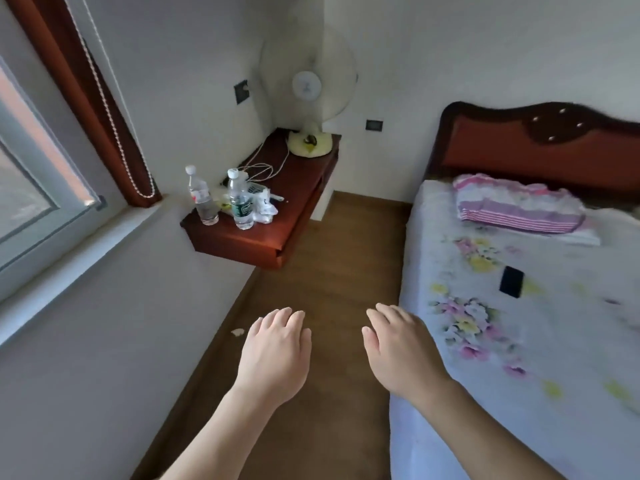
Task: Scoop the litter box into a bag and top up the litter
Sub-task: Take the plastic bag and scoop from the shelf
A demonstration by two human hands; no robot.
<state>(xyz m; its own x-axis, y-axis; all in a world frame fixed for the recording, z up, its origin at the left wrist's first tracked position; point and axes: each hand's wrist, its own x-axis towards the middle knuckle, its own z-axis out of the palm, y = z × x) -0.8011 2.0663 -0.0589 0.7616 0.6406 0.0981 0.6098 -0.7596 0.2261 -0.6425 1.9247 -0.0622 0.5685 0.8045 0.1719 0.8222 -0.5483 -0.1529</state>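
Apparently nothing is done yet: the left hand (pixel 273 355) and right hand (pixel 398 355) hover empty over the brown wooden floor (pixel 332 271), fingers relaxed and slightly spread. No litter box, bag or scoop is visible here.

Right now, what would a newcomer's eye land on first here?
Two bare hands, the left hand and right hand, are held out open and empty over the brown floor. To the right lies a bed with a flowered sheet, a striped pillow and a dark phone. Ahead, a red-brown nightstand carries two water bottles and a white fan.
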